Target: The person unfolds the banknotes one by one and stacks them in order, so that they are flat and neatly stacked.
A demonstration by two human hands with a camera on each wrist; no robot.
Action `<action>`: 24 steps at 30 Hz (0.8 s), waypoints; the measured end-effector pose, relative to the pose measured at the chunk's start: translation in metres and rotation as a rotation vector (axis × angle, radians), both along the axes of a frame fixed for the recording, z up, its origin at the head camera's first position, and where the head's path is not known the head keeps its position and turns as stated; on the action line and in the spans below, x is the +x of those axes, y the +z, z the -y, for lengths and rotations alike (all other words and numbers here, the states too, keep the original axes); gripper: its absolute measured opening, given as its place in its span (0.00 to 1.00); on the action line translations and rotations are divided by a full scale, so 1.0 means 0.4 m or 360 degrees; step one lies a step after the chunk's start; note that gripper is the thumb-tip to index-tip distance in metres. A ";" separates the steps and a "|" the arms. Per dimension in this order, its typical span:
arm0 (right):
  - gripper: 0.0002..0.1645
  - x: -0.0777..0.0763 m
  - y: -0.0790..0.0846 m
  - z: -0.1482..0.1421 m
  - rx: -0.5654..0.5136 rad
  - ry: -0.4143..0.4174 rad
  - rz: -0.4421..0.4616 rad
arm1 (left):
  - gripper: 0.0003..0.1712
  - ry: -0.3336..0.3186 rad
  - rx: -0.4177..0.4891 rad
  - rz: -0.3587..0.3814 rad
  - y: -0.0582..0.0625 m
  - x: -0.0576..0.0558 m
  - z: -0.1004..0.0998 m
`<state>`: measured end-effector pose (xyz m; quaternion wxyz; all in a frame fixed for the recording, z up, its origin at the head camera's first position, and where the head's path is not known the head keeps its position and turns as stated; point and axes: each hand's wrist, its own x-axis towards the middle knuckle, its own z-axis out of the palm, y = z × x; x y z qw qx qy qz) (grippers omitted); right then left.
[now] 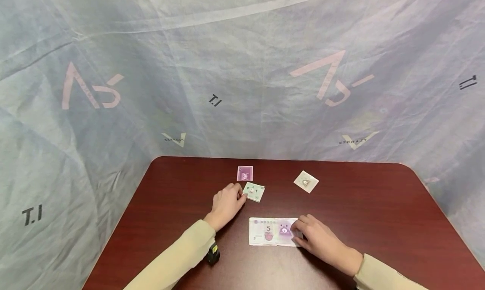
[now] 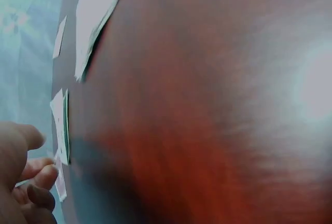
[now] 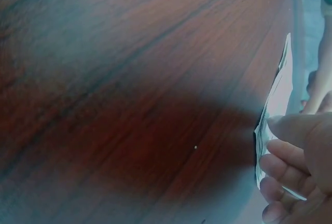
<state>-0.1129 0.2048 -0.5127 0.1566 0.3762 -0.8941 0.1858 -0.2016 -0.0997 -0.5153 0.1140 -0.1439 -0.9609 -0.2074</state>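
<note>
A small stack of pale purple play banknotes [image 1: 268, 233] marked 5 lies flat near the front middle of the table. My right hand [image 1: 316, 241] rests at its right end, with bent fingers over the paper and the thumb at the lower corner. Farther up, my left hand [image 1: 226, 205] is beside a folded green note [image 1: 254, 191], its fingertips right at the note's left edge. In the left wrist view, the thumb [image 2: 33, 137] stands apart from the fingers near that green note [image 2: 62, 125]. Just behind it lies a folded purple note [image 1: 244, 173].
Another folded note [image 1: 306, 182], pale beige, lies toward the back right. The dark red tabletop [image 1: 363, 197] has rounded back corners. Behind and at both sides hangs a grey printed cloth [image 1: 242, 71]. A black device [image 1: 213, 254] is strapped under the left wrist.
</note>
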 end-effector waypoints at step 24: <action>0.13 -0.004 0.012 0.004 0.0036 -0.0004 0.0003 | 0.28 0.0241 -0.0178 0.0167 -0.005 -0.046 -0.028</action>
